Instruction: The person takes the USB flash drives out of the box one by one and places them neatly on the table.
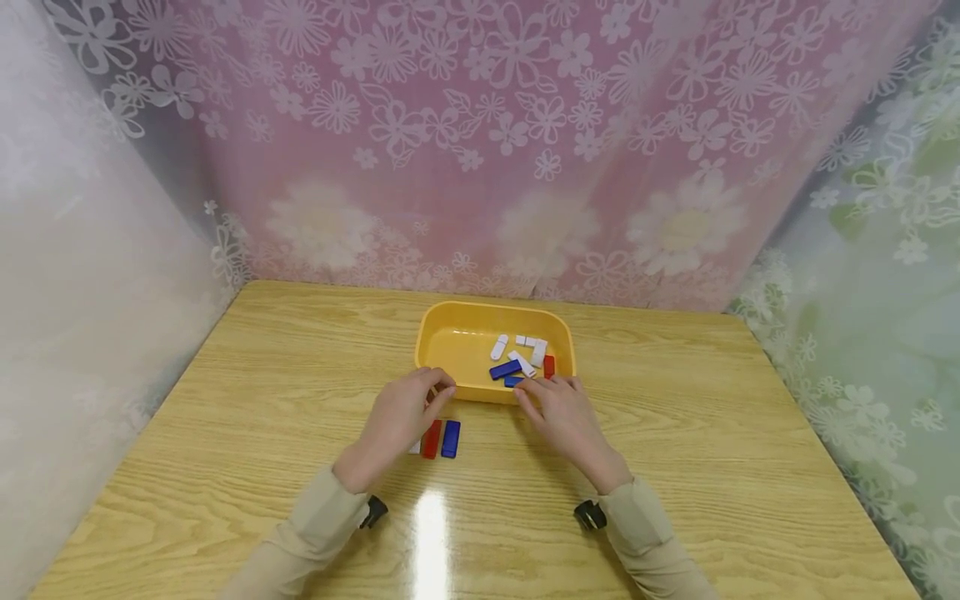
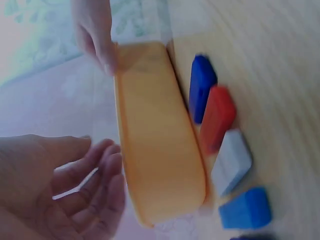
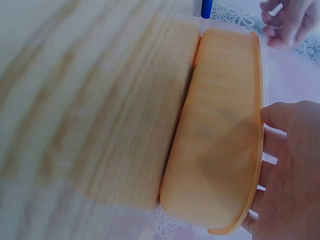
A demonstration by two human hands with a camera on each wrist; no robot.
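At the front wall of a yellow plastic tub [image 1: 487, 393], both hands sit at the rim. My right hand [image 1: 566, 417] holds the rim near its right end, thumb outside and fingers reaching over the edge. Relaxed, loosely bent fingers of my left hand [image 1: 401, 417] are right at the front left rim, with nothing between thumb and fingers. Inside the tub, toward the right, lie several small white, blue and red sticks that look like USB flash drives, among them a blue one [image 1: 506, 370] and a white one [image 1: 499, 347].
In front of the tub a row of similar sticks lies on the wooden table [image 1: 675, 433]: a blue one [image 1: 451, 439], a red one [image 1: 432, 439], a white one [image 2: 232, 161] and a lighter blue one [image 2: 246, 209]. A flowered curtain [image 1: 480, 167] hangs behind the table.
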